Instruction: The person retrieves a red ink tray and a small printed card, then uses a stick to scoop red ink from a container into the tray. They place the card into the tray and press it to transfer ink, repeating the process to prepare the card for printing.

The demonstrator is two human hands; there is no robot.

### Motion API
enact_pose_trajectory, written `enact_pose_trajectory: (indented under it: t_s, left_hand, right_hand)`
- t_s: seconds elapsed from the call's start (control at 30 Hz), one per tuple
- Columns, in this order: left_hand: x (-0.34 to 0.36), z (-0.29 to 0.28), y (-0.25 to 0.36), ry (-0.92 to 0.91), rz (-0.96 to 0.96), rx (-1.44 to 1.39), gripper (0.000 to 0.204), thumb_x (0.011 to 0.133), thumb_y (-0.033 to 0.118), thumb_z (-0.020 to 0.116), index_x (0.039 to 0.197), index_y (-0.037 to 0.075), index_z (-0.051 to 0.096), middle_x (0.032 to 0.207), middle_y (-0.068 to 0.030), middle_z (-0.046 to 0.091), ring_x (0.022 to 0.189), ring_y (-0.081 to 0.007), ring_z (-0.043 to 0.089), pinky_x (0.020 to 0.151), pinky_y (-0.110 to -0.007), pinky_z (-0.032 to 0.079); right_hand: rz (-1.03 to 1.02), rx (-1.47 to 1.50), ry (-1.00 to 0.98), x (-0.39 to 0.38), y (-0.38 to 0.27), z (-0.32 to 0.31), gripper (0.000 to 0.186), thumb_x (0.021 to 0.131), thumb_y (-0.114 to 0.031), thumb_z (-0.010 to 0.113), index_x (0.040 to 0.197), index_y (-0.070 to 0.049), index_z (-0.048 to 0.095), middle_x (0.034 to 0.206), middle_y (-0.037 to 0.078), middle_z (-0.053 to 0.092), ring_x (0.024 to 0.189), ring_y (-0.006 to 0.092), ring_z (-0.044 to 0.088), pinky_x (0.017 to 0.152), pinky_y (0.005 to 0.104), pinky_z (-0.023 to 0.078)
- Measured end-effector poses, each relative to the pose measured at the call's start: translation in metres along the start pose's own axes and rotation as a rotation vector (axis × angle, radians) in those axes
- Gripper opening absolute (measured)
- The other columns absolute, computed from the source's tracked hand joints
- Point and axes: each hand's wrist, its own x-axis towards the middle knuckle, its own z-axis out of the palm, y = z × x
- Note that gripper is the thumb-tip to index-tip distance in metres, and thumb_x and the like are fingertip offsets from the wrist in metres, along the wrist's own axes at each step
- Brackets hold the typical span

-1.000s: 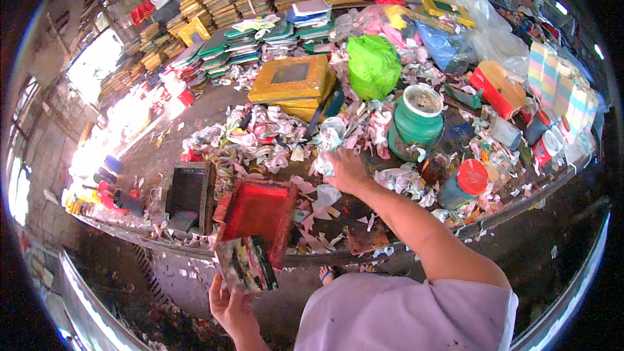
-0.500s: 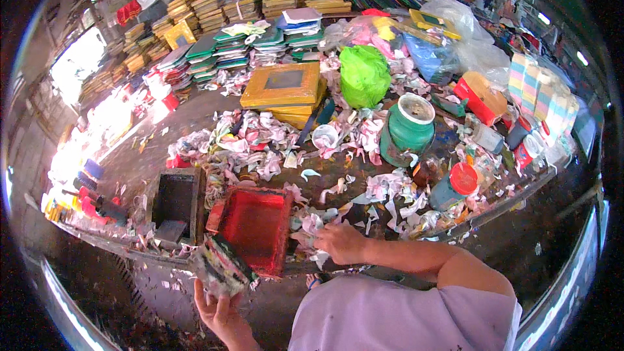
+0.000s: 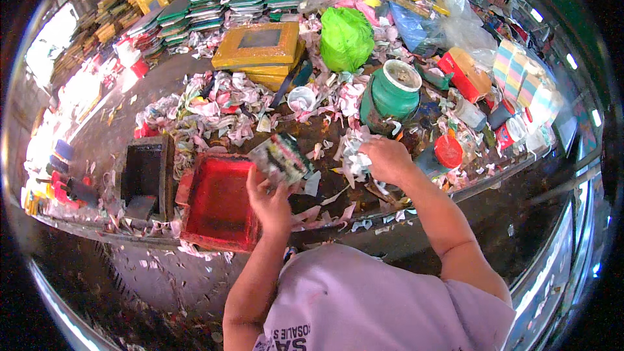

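My left hand (image 3: 270, 203) grips the lower edge of a flat rectangular block (image 3: 283, 158) smeared with black, grey, white and a little red and green. Tilted, it hangs over the bench just right of a red-stained tray (image 3: 218, 198); exactly what kind of thing it is I cannot make out. To the right, my right hand (image 3: 388, 159) is closed at a bunch of crumpled pale scraps (image 3: 351, 158), its fingertips partly hidden among them. A green jar (image 3: 392, 94) with a white rim stands just beyond that hand, and a grey container with a red lid (image 3: 448, 151) to its right.
Left of the red tray sits a black box (image 3: 144, 172). Pinkish-white scraps (image 3: 224, 107) litter the bench. Farther back are yellow frames (image 3: 255, 49), a bright green bag (image 3: 346, 39) and stacks of boards (image 3: 174, 25). An orange-red box (image 3: 464, 75) lies at right.
My left hand has lifted the block from the bench's near edge, up and rightward past the red tray. My right hand has moved right and farther away. The whole view has shifted.
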Motion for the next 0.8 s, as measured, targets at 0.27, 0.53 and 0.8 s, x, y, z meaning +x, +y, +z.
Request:
enact_pose_trajectory:
  t_s: [0.27,0.53,0.8]
  left_hand:
    - [0.001,-0.002,-0.005,-0.389,0.453,1.098,0.083,0.087,0.008,0.08,0.161,-0.003,0.045,0.153,-0.0313,0.052,0.147,-0.0504,0.047,0.123,-0.063,0.041]
    - [0.097,0.018,0.037,-0.781,0.471,1.776,0.086,0.086,0.028,0.088,0.156,-0.003,0.049,0.156,-0.0209,0.059,0.159,-0.0449,0.042,0.132,-0.061,0.033]
    - [0.118,0.019,0.036,-1.033,0.329,1.924,0.132,0.075,0.059,0.098,0.17,-0.004,0.031,0.159,-0.0229,0.061,0.161,-0.0436,0.043,0.135,-0.061,0.027]
  right_hand:
    - [-0.15,0.417,0.195,0.003,-0.041,-0.009,0.041,0.079,-0.008,0.081,0.119,-0.009,0.077,0.117,0.014,0.075,0.115,0.0391,0.072,0.101,0.051,0.059]
    - [-0.479,0.327,0.27,0.061,-0.09,0.103,0.056,0.065,-0.006,0.089,0.119,-0.006,0.075,0.141,0.015,0.065,0.133,0.0384,0.059,0.115,0.0529,0.049]
    - [-0.559,0.478,0.315,0.113,-0.074,0.121,0.037,0.065,0.0,0.08,0.101,-0.008,0.078,0.113,0.011,0.068,0.112,0.0379,0.06,0.099,0.0509,0.052]
